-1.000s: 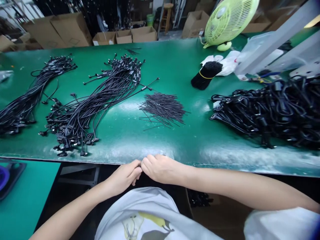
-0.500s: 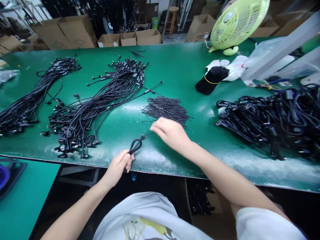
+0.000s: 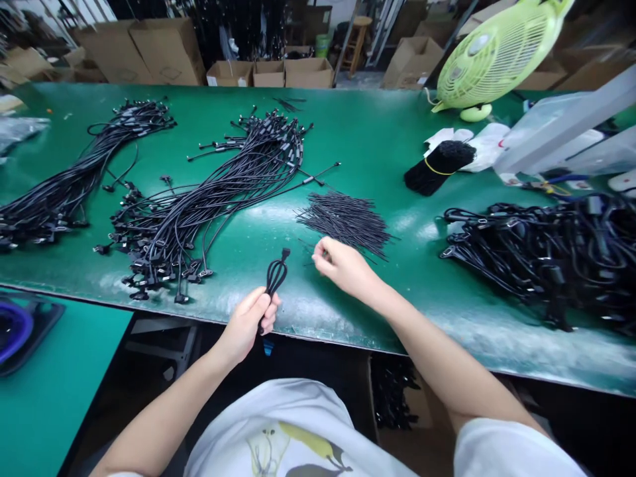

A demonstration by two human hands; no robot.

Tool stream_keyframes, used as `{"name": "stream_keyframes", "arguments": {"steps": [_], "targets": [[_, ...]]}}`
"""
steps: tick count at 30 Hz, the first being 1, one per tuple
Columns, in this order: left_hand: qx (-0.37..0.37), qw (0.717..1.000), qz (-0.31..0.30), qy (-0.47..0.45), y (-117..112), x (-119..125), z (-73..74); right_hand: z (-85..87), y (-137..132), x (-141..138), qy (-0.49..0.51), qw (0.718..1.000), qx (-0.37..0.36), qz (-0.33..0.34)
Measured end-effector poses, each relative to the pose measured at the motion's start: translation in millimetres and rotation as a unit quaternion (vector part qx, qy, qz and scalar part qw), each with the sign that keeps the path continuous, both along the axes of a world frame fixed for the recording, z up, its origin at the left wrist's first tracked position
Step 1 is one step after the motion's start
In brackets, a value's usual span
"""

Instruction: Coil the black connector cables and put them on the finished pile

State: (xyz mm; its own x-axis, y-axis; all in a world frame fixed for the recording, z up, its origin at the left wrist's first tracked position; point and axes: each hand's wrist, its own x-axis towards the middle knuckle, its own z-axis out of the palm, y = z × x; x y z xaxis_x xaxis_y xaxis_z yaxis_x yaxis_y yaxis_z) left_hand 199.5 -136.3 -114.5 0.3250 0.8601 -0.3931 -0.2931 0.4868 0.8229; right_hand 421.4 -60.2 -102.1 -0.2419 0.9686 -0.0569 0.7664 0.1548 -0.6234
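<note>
My left hand (image 3: 254, 315) is closed around a coiled black cable (image 3: 276, 275). The cable's loops and its connector stick up above my fingers, near the table's front edge. To the right, my right hand (image 3: 340, 265) is pinched at the near side of a pile of thin black ties (image 3: 350, 222). A fine dark strand shows at its fingertips and appears to be one of these ties. Part of the pile lies behind that hand.
Bundles of straight black cables (image 3: 213, 192) lie to the left on the green table (image 3: 368, 139). Coiled cables (image 3: 546, 252) are heaped at right. A banded black bundle (image 3: 440, 167) and a green fan (image 3: 497, 56) stand farther back. Cardboard boxes (image 3: 308, 73) line the far side.
The view has shifted, so the table things appear farther right. My left hand has raised the coiled cable more upright. My right hand remains by the ties, its fingers slightly more curled.
</note>
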Motion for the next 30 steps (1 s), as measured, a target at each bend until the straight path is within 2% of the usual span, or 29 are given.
{"name": "stream_keyframes", "arguments": {"steps": [1, 3, 5, 6, 7, 9, 11, 13, 15, 17, 18, 20, 24, 27, 30], "targets": [[0.004, 1.000, -0.004, -0.012, 0.4, 1.9, 1.3, 0.6, -8.9, -5.1, 0.085, 0.996, -0.031, 0.023], [0.012, 0.999, -0.011, -0.034, 1.1, 5.8, 3.3, -2.1, -27.4, -17.8, 0.228, 0.968, -0.085, 0.062], [0.022, 0.999, -0.010, -0.044, 1.5, 8.9, 3.5, -8.0, -44.1, -30.2, 0.291, 0.949, -0.096, 0.078], [0.032, 0.999, -0.007, -0.042, 1.4, 10.0, 2.9, -10.8, -51.2, -35.3, 0.288, 0.951, -0.080, 0.080], [0.045, 0.998, -0.003, -0.033, 1.1, 10.7, 2.0, -13.0, -57.1, -39.4, 0.266, 0.959, -0.049, 0.081], [0.080, 0.997, 0.005, 0.003, -0.2, 11.2, -0.4, -14.2, -65.6, -43.9, 0.179, 0.978, 0.066, 0.084], [0.130, 0.989, 0.011, 0.071, -1.3, 10.6, -2.4, -10.4, -70.0, -44.5, 0.046, 0.970, 0.221, 0.094], [0.198, 0.965, 0.020, 0.169, -1.5, 9.6, -3.6, -3.1, -70.5, -42.7, -0.089, 0.919, 0.362, 0.129], [0.266, 0.927, 0.018, 0.263, -0.6, 8.3, -4.4, 5.2, -67.9, -40.8, -0.178, 0.846, 0.461, 0.198], [0.303, 0.896, 0.002, 0.323, 1.1, 7.1, -5.4, 12.5, -63.7, -40.2, -0.218, 0.781, 0.511, 0.286], [0.309, 0.889, -0.011, 0.338, 2.1, 6.3, -5.7, 15.6, -61.7, -40.4, -0.233, 0.757, 0.520, 0.319], [0.300, 0.894, -0.040, 0.331, 3.7, 4.0, -4.7, 21.0, -59.0, -41.6, -0.273, 0.733, 0.513, 0.352], [0.193, 0.957, -0.120, 0.180, 2.8, -5.8, 7.6, 33.4, -61.3, -42.8, -0.329, 0.711, 0.490, 0.383], [0.100, 0.980, -0.166, 0.053, -2.7, -14.3, 20.1, 42.5, -67.5, -41.4, -0.288, 0.700, 0.512, 0.406], [0.050, 0.987, -0.153, 0.007, -8.2, -16.2, 24.2, 44.4, -72.6, -40.0, -0.246, 0.704, 0.526, 0.409]]}}
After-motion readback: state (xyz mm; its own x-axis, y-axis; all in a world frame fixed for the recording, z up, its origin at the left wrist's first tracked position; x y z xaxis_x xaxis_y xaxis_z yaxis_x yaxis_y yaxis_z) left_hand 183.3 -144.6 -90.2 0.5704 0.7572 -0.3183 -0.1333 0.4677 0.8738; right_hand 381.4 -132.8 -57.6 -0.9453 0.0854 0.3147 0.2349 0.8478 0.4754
